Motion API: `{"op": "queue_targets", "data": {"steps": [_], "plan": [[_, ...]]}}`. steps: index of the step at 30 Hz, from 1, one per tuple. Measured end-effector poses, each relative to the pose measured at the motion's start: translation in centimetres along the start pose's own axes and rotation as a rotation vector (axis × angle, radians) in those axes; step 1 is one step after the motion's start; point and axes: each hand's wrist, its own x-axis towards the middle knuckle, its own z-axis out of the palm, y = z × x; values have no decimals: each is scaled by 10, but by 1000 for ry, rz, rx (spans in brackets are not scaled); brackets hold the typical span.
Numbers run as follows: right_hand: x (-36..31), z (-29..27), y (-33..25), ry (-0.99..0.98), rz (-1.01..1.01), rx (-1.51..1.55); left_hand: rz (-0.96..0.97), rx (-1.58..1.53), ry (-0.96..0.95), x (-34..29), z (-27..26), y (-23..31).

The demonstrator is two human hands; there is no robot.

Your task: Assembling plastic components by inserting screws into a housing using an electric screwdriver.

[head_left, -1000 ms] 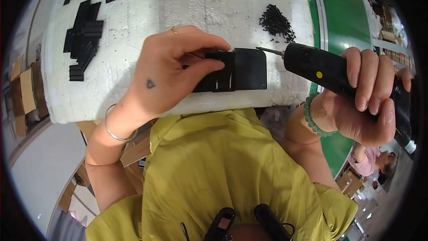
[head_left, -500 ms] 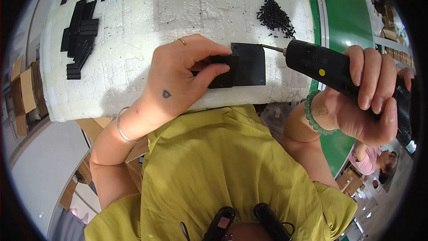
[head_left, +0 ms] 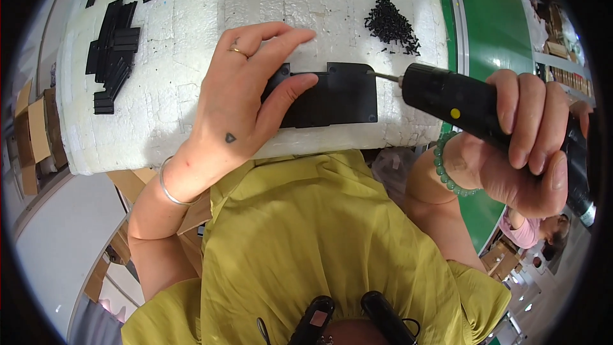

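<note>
A flat black plastic plate (head_left: 341,96) with a notch in its far edge lies near the front edge of the white foam-covered table. My left hand (head_left: 246,89) is over its left end, fingers apart, with the thumb lying across the plate. The fingers hide part of that end. In my right hand (head_left: 530,134) is a black electric screwdriver (head_left: 450,99), held sideways with its bit pointing left. The bit's tip meets the plate's far right corner; whether a screw is under it cannot be made out.
A pile of small black screws (head_left: 391,24) lies beyond the plate, to the right. Several black plastic parts (head_left: 115,41) are stacked on the left of the white surface (head_left: 185,45). Cardboard boxes (head_left: 32,121) stand off to the left; a person in pink (head_left: 523,230) is at far right.
My left hand has opened from a pinch on a black piece at the plate and shifted left, uncovering the notch. The screwdriver has moved slightly left and nearer to me.
</note>
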Motion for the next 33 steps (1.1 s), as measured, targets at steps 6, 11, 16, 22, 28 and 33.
{"op": "queue_targets", "data": {"steps": [6, 11, 16, 22, 28, 33], "plan": [[-6, 26, 26, -41, -38, 39, -226, -20, -359, 4, 0, -1], [-1, 31, 29, -192, 115, -72, -248, -189, -390, 5, 4, -8], [1, 38, 27, -320, 266, -198, -216, -201, -318, 3, 6, -8], [9, 63, 25, -346, 432, -316, -192, -212, -274, -1, 10, -9], [11, 59, 34, -561, 301, -325, -163, -225, -218, -3, 10, -8], [7, 65, 37, -537, 323, -354, -192, -206, -258, -6, 11, -12]]}}
